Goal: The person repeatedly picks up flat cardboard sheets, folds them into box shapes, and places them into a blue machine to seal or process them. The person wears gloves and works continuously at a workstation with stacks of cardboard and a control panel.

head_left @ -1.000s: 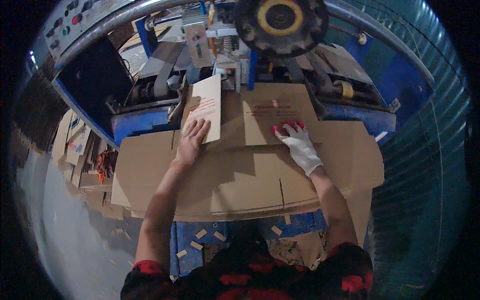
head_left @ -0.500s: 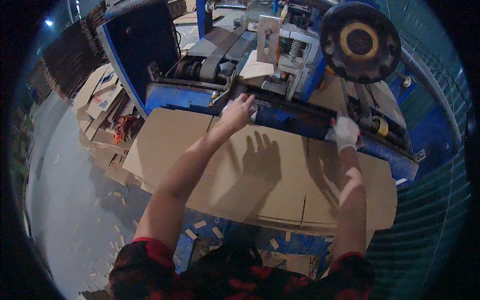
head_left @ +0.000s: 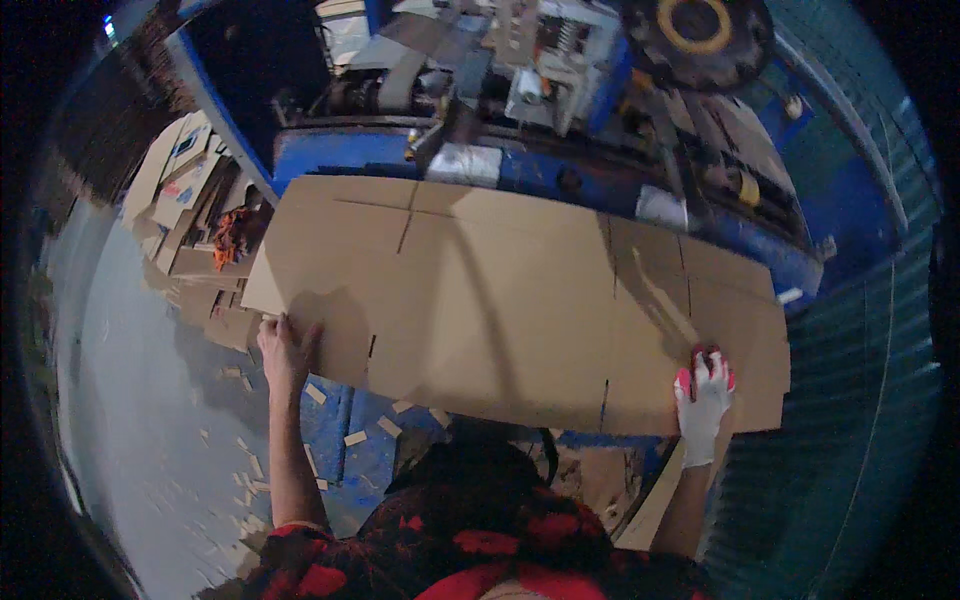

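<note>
A wide brown cardboard sheet (head_left: 540,290), creased and slotted, lies in front of the blue machine on what look like further sheets. My bare left hand (head_left: 284,352) is at its near left corner, fingers closed on the edge and thumb toward the sheet. On the near right part rests my right hand (head_left: 707,395), in a white glove with pink-red fingertips. Its fingers lie on top of the board, slightly bent and a little apart. The undersides of both hands are hidden.
Beyond the sheet stands the blue machine (head_left: 345,155) with belts, rollers and a large dark wheel (head_left: 700,35). Stacked cardboard scraps (head_left: 185,215) and an orange bundle (head_left: 232,238) sit at left. Small offcuts (head_left: 388,427) litter the floor. A corrugated green wall (head_left: 850,400) is at right.
Both hands have come back from the machine's front bar toward me, the left also swinging outward to the sheet's left corner. More of the sheet's far side shows, and the view has shifted.
</note>
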Available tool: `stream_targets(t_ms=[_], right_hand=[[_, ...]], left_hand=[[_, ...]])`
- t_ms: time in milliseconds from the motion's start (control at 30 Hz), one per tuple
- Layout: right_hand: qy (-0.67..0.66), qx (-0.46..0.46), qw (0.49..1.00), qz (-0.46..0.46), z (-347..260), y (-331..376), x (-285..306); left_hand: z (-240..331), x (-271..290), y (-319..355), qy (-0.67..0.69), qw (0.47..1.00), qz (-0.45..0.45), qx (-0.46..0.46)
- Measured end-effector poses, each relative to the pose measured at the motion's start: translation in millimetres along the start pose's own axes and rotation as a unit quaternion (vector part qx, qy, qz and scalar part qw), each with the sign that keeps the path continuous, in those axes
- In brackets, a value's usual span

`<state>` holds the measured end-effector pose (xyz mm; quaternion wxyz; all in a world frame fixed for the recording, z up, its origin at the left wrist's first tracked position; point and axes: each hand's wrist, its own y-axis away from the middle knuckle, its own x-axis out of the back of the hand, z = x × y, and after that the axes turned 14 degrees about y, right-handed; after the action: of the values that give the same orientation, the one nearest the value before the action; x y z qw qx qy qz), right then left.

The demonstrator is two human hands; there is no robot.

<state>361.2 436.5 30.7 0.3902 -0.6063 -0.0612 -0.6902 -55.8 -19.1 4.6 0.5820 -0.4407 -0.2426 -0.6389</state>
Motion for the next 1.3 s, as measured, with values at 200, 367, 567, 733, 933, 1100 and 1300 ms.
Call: stream_targets(t_ms=[200, 367, 567, 733, 933, 1100, 1300], right_hand=[[-0.32, -0.489, 0.803, 0.115, 57, 65, -35], [-0.615, -0.43, 0.643, 0.154, 67, 58, -20], [-0.316, -0.042, 0.948, 0.022, -37, 41, 73], [-0.062, 0.294, 0.949, 0.098, -87, -5, 45], [0.015, 0.297, 0.95, 0.096, -85, -88, 9], [-0.097, 0.304, 0.946, 0.06, -93, -156, -21], [-0.063, 0.304, 0.945, 0.108, -102, -222, -65]], left_hand=[[14, 22, 1, -0.051, 0.996, -0.064, 0.048], [50, 61, 0, 0.114, 0.992, -0.01, -0.045], [91, 26, 41, 0.426, 0.868, -0.188, -0.17], [124, -40, 29, 0.22, 0.896, -0.126, -0.364], [172, -66, -42, 0.264, 0.866, -0.1, -0.412], [206, -110, -99, 0.253, 0.873, -0.102, -0.404], [225, -145, -158, 0.201, 0.866, -0.06, -0.454]])
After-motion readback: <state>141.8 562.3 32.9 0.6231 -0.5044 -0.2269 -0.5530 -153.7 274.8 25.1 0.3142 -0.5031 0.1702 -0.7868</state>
